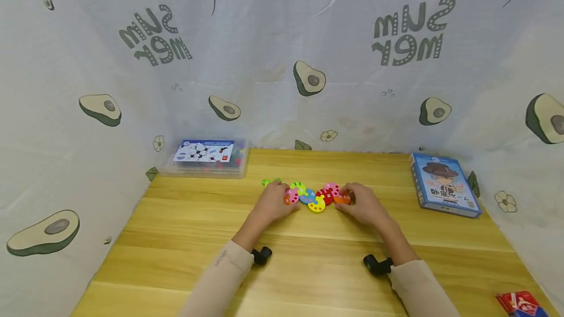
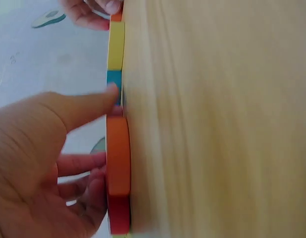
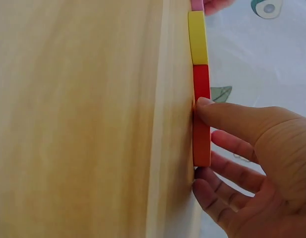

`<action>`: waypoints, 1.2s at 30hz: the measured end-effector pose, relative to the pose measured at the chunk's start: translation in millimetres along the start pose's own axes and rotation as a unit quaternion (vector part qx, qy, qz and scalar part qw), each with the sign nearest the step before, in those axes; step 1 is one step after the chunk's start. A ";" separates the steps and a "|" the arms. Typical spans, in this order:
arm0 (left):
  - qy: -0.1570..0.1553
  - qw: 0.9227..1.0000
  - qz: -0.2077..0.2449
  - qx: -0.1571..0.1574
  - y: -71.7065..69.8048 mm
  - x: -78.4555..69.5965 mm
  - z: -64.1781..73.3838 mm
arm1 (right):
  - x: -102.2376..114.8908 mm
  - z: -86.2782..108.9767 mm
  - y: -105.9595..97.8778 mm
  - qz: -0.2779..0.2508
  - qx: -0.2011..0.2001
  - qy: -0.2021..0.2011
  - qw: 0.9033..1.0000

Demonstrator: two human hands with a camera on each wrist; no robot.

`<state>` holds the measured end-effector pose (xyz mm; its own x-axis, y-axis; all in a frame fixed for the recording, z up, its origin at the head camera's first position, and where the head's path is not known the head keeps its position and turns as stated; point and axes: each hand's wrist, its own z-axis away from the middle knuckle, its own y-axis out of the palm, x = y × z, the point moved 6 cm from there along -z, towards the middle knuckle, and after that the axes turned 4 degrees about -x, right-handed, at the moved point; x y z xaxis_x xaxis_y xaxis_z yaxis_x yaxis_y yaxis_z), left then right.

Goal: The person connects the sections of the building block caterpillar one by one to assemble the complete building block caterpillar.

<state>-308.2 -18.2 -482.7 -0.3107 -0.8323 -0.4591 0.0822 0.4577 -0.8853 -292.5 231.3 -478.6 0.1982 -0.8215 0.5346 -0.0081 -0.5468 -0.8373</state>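
Observation:
A wavy row of colourful numbered puzzle pieces lies flat on the table, with a blue piece (image 1: 307, 196) and a yellow piece (image 1: 317, 204) in its middle. My left hand (image 1: 272, 203) grips the row's left part around a pink piece (image 1: 291, 195), thumb on the near edge and fingers beyond it. At the other end, my right hand (image 1: 363, 203) pinches the orange piece (image 1: 342, 199) marked 10, beside a red piece (image 3: 201, 82). A bright green piece (image 1: 270, 182) shows past the left fingers; the left hand hides the pieces between.
A clear plastic case (image 1: 204, 158) with a molecule-picture label stands at the back left. At the back right lies a blue box (image 1: 445, 185) with a hatted figure. Red packets (image 1: 522, 303) lie at the front right corner. A patterned cloth (image 1: 273, 53) hangs behind the table.

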 end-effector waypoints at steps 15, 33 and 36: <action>-0.015 0.999 0.000 -0.032 0.5 0.3 1.5 | -0.2 5.5 -9.2 -0.009 -0.015 0.019 1.000; 0.005 1.000 -0.018 -0.019 -5.3 -10.6 -13.2 | -15.9 4.1 -22.7 0.014 -0.018 0.033 0.999; 0.009 1.000 -0.010 -0.021 -7.1 -12.5 -13.6 | -16.3 4.7 -24.6 0.013 -0.017 0.031 0.999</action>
<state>-317.8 -6.8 -469.7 -0.3286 -0.8363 -0.4389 0.0360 0.4533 -0.8907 -290.9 258.9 -467.3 0.1363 -0.8438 0.5190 -0.0466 -0.5288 -0.8475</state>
